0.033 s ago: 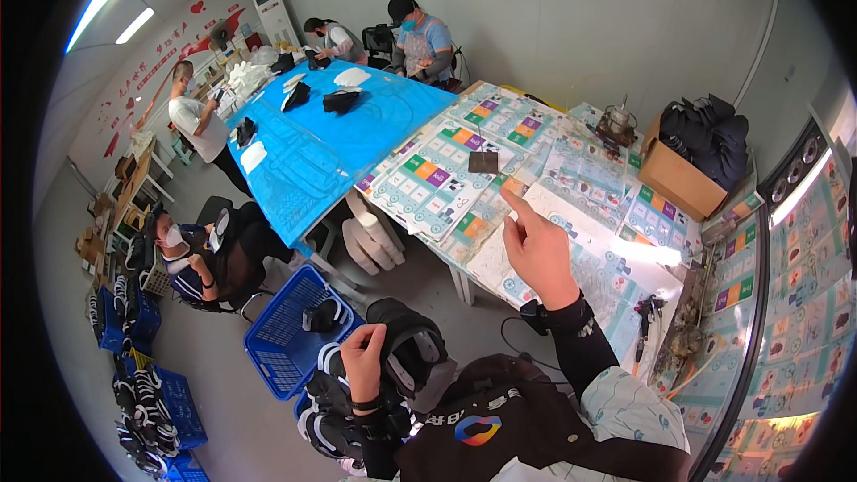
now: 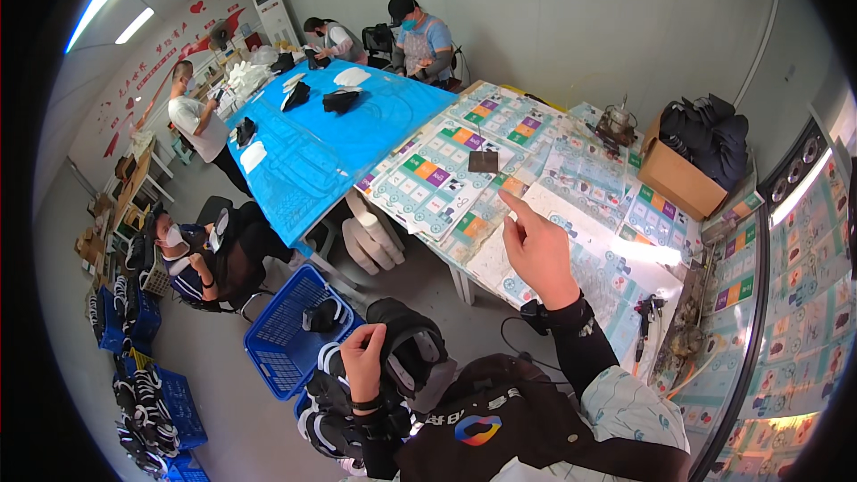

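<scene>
Left hand (image 2: 361, 361): fingers curled in, thumb brought against the index finger, back of the wrist crossed by a dark band. Directly to its right, up against the fingers, a black shoe (image 2: 418, 339) with its opening turned upward. Overlap hides the contact; cannot tell whether the hand grips the shoe or merely lies against it. Just left of this hand and closer to the body, a heap of black-and-white shoes (image 2: 326, 411). Ahead of it and to the left, a blue basket (image 2: 281, 303) containing one dark shoe (image 2: 321, 314).

Right hand (image 2: 540, 254): partly spread, index finger stretched forward and leftward, thumb a narrow gap away, remaining fingers bent. It is seen over a table covered with printed sheets (image 2: 428, 178). Beyond the fingertip, slightly left, a small dark square plate (image 2: 483, 162). To the right of the hand and farther off, an open cardboard box (image 2: 674, 174) heaped with dark pieces (image 2: 705, 129); to its right and nearer the body, a black hand tool (image 2: 649, 317).

Well ahead and left of the right hand, a blue-covered table (image 2: 384, 116) bears dark shoes and white pieces. Left of the left hand, well apart, a seated co-worker (image 2: 228, 259).
</scene>
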Tool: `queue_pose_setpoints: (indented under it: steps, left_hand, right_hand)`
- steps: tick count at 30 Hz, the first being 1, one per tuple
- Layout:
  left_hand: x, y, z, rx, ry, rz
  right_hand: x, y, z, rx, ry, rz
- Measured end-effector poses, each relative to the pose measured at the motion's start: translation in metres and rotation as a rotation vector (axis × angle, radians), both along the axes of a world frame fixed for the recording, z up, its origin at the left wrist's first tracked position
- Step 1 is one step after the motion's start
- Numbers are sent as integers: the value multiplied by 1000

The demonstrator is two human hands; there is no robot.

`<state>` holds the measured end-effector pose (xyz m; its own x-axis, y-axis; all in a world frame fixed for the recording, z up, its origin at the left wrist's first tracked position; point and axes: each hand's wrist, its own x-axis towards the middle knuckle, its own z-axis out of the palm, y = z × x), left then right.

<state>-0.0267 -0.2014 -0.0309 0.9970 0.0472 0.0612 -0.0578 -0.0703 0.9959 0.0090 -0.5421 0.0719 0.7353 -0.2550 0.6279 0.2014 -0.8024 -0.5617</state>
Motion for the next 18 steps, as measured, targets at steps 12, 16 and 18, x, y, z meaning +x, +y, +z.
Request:
queue_pose_setpoints:
  steps: [12,16,18]
  left_hand:
    - [1,0,-2,9,8,-5]
    - [1,0,-3,8,5,-8]
    - [1,-2,-3,-1,9,1]
  right_hand:
    - [-1,-2,7,31,19,-1]
    - [-1,-3,9,42,7,8]
    - [-2,-3,11,49,11,8]
